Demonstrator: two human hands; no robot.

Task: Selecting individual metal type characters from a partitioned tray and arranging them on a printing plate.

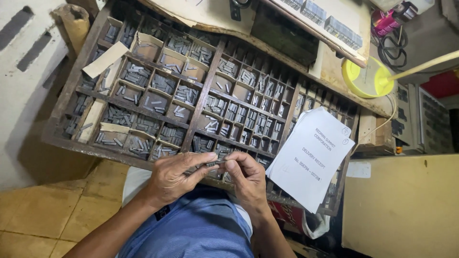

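Big wooden type case (71, 102), compartments full of small grey metal type. White paper sheets (308, 160) lie on its right end. At near edge, left hand (169, 177) and right hand (246, 177) pinch a metal strip (208, 166) together.

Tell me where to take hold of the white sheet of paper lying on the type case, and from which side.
Probably grip the white sheet of paper at its lower right corner, coming from the right. That corner juts past the edge of the wooden type case, so fingers could likely pinch it above and below. The left hand and right hand are busy with a small metal piece.
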